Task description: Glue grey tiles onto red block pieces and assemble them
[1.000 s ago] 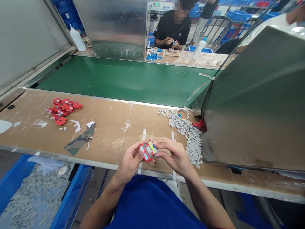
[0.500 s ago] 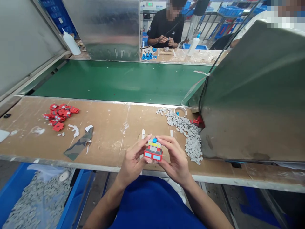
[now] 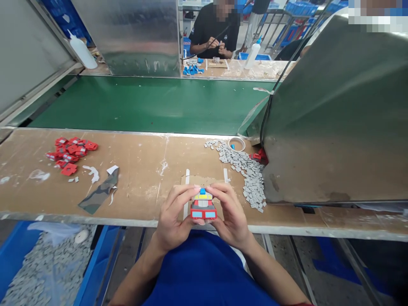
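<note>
Between both hands, close to my body at the bench's front edge, is a small toy robot body (image 3: 203,205). It is red with light blue panels below, a grey and white middle, a yellow band and a blue top. My left hand (image 3: 175,212) grips its left side, with fingers at the top and thumb underneath. The same kind of hold comes from my right hand (image 3: 232,214) on the other side. Fingertips of both hands nearly meet beside the blue part. Small grey rectangular pieces (image 3: 254,187) lie spread to the right of my right hand.
Red toy parts (image 3: 70,153) are piled at the left, near a camouflage strip (image 3: 100,191). A tape roll (image 3: 236,144) lies by the grey pieces. Beyond the bench runs a green conveyor belt (image 3: 153,104). A metal panel (image 3: 331,127) stands at right; a co-worker (image 3: 215,34) sits opposite.
The toy robot body has turned slightly, so its front now faces me more squarely. Both hands still hold it. The whole view has shifted a little.
</note>
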Demonstrator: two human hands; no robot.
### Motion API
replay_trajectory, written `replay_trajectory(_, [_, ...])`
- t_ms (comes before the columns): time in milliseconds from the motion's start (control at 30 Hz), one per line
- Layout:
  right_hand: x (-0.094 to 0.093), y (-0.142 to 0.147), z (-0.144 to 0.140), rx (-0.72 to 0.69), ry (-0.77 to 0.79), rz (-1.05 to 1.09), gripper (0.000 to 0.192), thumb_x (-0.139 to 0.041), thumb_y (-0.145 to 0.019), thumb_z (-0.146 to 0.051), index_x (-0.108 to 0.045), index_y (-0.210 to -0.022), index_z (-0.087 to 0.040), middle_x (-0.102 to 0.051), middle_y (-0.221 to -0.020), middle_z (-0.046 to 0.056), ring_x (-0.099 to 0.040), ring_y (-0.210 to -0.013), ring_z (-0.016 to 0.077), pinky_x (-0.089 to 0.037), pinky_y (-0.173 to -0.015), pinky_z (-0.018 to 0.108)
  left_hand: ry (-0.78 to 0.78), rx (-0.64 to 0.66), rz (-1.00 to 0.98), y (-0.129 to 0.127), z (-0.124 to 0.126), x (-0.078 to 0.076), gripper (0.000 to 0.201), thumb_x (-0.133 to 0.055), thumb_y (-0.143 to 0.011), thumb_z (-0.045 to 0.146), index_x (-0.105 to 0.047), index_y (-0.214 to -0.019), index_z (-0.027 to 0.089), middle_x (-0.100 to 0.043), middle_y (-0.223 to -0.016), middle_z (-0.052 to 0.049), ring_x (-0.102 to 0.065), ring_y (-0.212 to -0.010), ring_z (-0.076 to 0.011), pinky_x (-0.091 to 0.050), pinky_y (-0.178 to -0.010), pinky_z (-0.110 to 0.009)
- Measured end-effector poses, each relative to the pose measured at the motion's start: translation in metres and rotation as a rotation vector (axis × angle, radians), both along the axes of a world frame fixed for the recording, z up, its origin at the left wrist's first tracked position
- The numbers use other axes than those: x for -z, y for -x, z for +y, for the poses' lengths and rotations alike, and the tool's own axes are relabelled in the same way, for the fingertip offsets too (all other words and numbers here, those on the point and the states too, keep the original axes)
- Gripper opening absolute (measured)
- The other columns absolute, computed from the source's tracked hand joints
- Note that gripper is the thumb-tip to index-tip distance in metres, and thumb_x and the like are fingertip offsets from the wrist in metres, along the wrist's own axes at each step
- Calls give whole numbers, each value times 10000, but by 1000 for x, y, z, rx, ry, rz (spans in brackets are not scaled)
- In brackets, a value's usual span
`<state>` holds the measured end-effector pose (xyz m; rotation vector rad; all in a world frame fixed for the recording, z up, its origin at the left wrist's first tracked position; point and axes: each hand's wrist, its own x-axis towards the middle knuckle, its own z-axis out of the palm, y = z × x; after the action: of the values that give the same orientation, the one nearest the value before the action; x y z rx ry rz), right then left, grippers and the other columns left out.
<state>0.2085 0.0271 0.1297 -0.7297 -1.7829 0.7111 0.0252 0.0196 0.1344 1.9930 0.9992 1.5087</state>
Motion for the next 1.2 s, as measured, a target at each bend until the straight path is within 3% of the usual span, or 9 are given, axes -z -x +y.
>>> replay_trajectory(233, [4,5,-6,80,-71,6,450,-521,-1060,-402,-515,-1482,-246,-597,-1074,102,-620,-882,217,-597,-709,342,96,-70,26,-4,-14,-2,462,-575,-1004,525,-639,-1340,215,-672,-1062,-93,-659,-851,-188,-570,-728,-301])
replay_trajectory(400, [10,11,-6,33,-99,-13,457,-521,-1058,-363,-483,-1502,-259,-588,-1152,118,-636,-1019,242,-600,-823,373,101,-107,-144,-9,-19,18,502,-646,-952,560,-675,-1329,229,-673,-1047,-88,-660,-887,-196,-570,-748,-289])
replay_trajectory(567, [20,28,-9,78,-8,79,606,-558,-1005,-558,-454,-1506,-234,-568,-1318,169,-582,-1240,314,-556,-997,495,465,2,-604,-22,-25,39,529,-745,-832,644,-752,-1193,258,-725,-1059,-71,-713,-914,-210,-600,-771,-283])
replay_trajectory(700, [23,38,-10,65,-4,93,667,-574,-981,-613,-457,-1499,-210,-659,-1277,166,-654,-1157,294,-567,-980,479,739,139,-812,-26,-32,50,587,-810,-744,672,-748,-1177,281,-767,-1102,-64,-743,-950,-238,-619,-850,-350])
replay_trajectory(833, [19,38,-10,74,-18,92,697,-632,-948,-630,-483,-1472,-196,-733,-1157,140,-725,-1015,252,-608,-880,398,848,264,-840,-23,-37,59,750,-880,-636,680,-720,-1227,247,-775,-1087,-83,-754,-935,-260,-621,-881,-384])
replay_trajectory(933, [15,36,-10,93,-79,23,576,-647,-954,-597,-586,-1357,-189,-763,-1081,131,-739,-979,244,-612,-861,379,879,275,-823,-22,-39,63,771,-848,-693,672,-681,-1285,207,-762,-1139,-120,-751,-991,-287,-611,-930,-424])
replay_trajectory(1200, [13,35,-9,161,-169,1,565,-583,-978,-632,-633,-1317,-183,-790,-1049,135,-774,-979,247,-629,-833,371,832,318,-774,-23,-38,60,851,-790,-678,774,-665,-1313,221,-768,-1100,-113,-741,-1055,-328,-614,-917,-453])
